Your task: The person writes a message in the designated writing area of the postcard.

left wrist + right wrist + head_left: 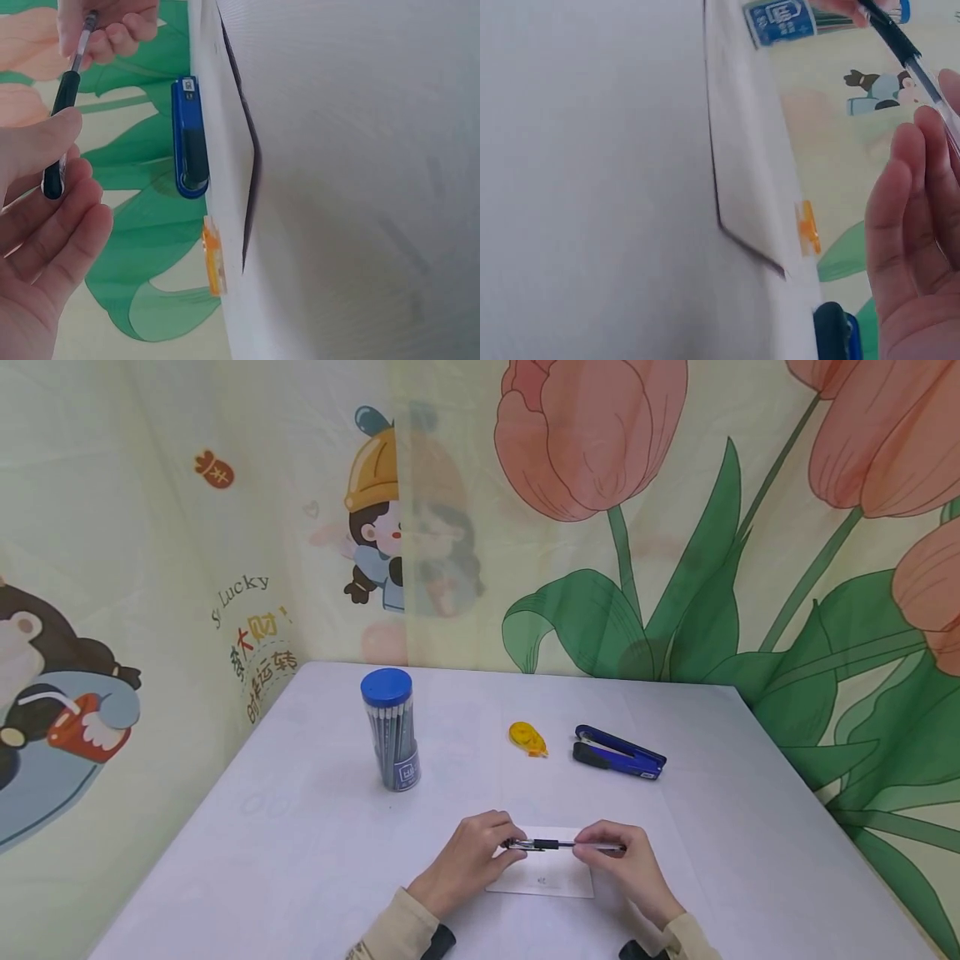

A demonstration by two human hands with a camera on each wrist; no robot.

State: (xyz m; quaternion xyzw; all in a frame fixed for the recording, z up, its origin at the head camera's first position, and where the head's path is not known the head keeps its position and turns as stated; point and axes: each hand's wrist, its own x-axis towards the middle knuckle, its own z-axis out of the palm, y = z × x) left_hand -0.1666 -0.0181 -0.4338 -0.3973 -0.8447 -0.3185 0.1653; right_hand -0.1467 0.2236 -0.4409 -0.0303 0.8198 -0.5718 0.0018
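A pen [546, 844] with a black grip and a clear barrel is held level between both hands, above a white sheet or pad [558, 883]. My left hand [471, 858] pinches its left end between thumb and fingers. At the other end, my right hand [624, 862] pinches the barrel. In the left wrist view, the left thumb [60, 135] presses along the dark end of the pen. The right wrist view has the clear barrel [924, 81] running into the right fingers, where its end is partly hidden.
Behind the hands lie a yellow correction tape [527, 738] and a blue stapler [618, 752]. Back left stands a clear tube of pens [393, 735] with a blue lid. A printed curtain [450, 527] hangs around the white table [300, 843].
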